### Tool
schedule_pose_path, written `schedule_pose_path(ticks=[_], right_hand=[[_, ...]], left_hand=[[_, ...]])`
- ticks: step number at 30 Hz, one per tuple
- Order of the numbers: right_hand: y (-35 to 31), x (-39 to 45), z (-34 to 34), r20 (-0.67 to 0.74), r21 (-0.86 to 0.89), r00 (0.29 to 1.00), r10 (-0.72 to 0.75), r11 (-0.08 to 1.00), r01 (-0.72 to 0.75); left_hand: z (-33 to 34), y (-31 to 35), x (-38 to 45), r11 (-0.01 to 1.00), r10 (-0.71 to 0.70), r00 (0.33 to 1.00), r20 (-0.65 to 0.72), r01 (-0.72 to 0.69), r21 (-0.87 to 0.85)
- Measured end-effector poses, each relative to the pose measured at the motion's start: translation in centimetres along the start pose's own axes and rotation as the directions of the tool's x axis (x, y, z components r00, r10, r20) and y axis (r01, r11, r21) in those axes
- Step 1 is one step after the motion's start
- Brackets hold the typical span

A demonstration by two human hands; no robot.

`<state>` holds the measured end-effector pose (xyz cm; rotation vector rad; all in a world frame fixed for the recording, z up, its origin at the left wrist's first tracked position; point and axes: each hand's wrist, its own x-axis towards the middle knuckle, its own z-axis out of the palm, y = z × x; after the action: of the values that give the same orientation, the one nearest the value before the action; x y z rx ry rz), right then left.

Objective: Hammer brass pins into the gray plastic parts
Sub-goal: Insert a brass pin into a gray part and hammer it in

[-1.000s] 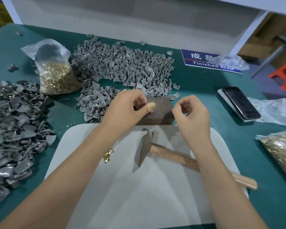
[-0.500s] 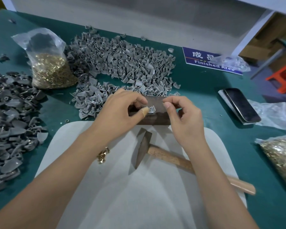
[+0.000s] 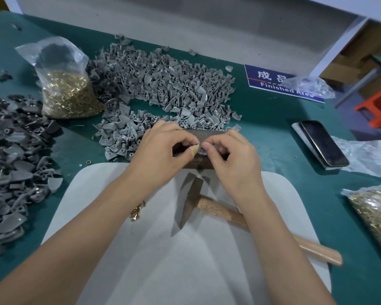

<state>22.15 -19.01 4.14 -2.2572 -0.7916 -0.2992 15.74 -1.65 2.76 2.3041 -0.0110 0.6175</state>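
Over the dark block (image 3: 207, 134), your left hand (image 3: 163, 150) and right hand (image 3: 231, 164) both pinch one small gray part (image 3: 201, 150) between fingertips. Just below, the hammer (image 3: 207, 208) lies on the white mat (image 3: 163, 260); gray parts (image 3: 163, 84) heaped behind.

My right hand (image 3: 231, 164) has moved in close to my left hand (image 3: 163, 150), and now their fingertips touch over the dark block (image 3: 207, 134). A second ago they were apart. Now both hands pinch the small gray part (image 3: 201, 150) between them.
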Motion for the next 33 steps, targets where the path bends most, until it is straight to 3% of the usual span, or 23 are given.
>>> schedule_pose_path(ticks=[5,16,21,26,33], right_hand=[[-0.7,-0.3,0.2,-0.007,0.024,0.999,0.033,0.999,-0.033],[-1.8,-0.3,-0.3,-0.012,-0.231,0.997,-0.074,0.971,0.069],[-1.9,0.0,-0.5,0.053,-0.311,0.990,-0.132,0.940,0.142],[-1.4,-0.4,0.3,0.011,-0.062,1.000,-0.028,0.998,0.029],[-0.5,-0.3,0.0,0.031,0.084,0.998,0.057,0.995,-0.059]], left_hand=[[-0.1,0.2,0.0,1.000,-0.005,1.000,-0.005,0.005,0.014],[0.0,0.2,0.0,1.000,-0.003,1.000,-0.007,0.003,0.023],[0.0,0.1,0.0,0.999,-0.014,1.000,-0.004,0.014,0.035],[0.0,0.1,0.1,0.999,-0.011,1.000,-0.006,0.011,0.042],[-0.1,0.1,0.0,1.000,-0.010,1.000,0.002,0.010,0.024]])
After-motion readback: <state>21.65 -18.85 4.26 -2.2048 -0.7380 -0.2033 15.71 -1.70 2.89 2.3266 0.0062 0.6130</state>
